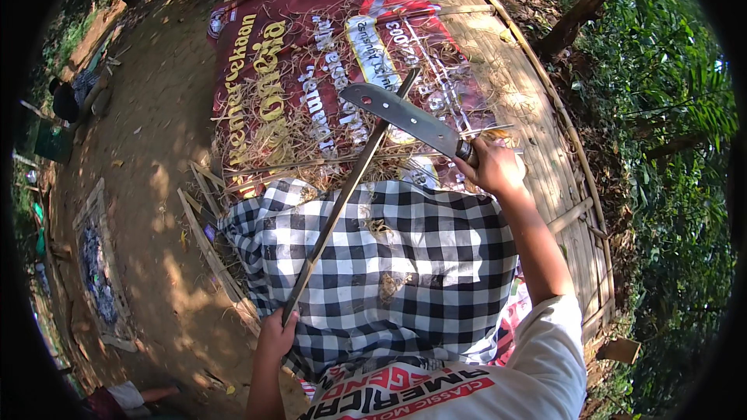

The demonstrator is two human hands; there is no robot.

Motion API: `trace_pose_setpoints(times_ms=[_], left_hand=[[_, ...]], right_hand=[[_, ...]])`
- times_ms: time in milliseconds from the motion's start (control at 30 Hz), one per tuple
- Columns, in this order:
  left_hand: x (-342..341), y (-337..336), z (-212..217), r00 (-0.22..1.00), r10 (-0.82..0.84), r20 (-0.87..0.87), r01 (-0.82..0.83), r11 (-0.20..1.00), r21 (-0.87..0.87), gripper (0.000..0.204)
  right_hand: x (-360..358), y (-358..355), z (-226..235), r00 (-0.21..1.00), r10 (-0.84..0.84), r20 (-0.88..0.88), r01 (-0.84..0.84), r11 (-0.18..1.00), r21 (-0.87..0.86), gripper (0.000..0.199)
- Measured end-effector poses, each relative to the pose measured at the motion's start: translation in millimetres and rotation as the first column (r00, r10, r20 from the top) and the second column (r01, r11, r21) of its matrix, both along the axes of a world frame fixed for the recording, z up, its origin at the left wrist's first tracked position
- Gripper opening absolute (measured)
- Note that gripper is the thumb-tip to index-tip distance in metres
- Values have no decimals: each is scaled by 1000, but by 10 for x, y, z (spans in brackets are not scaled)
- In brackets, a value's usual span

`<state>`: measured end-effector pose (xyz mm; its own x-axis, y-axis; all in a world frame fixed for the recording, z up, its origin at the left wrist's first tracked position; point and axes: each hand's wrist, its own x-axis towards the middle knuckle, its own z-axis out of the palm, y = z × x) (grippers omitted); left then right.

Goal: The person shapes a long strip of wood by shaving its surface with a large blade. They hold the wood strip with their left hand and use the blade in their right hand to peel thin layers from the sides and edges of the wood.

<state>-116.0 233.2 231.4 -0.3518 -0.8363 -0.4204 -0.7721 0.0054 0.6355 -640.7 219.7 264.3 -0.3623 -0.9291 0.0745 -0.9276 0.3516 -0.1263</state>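
Fingers of the right hand [494, 167] clench a machete [405, 114]; the left hand [278, 334] grips a bamboo strip [342, 194] over checked cloth [405, 264].

banner [311, 54] | lay flat on bamboo platform [498, 54] ahead of the person | large rectangle, dark red with yellow and white lettering | partly covered by straw shavings [272, 136] | no packages or screens seen

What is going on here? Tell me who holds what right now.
A person sits on a bamboo platform with a checked cloth over the lap. The right hand grips a big knife, its blade laid across a long bamboo stick. The left hand holds the stick's near end. Dry shavings litter the red banner ahead.
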Motion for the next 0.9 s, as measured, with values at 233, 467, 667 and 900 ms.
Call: trace_pose_setpoints(times_ms=[233, 467, 667, 900], left_hand=[[7, 1, -59, 999, -18, 36, 18, 1000, 1, 31], [85, 41, -138, 1000, -11, -6, 10, 999, -31, 28], [29, 22, -98, 1000, 18, -19, -19, 999, -49, 27], [-45, -34, -60, 998, 39, 44, -39, 999, 1, 30]], right_hand=[[421, -70, 23, 951, 294, 90, -284, 953, -109, 55], [343, -319, -45, 840, 494, -225, -535, 824, -185, 58], [-714, -344, 106, 953, -273, 129, 294, 938, -185, 54], [-728, 271, 44, 859, -377, 348, 480, 828, -289, 52]])
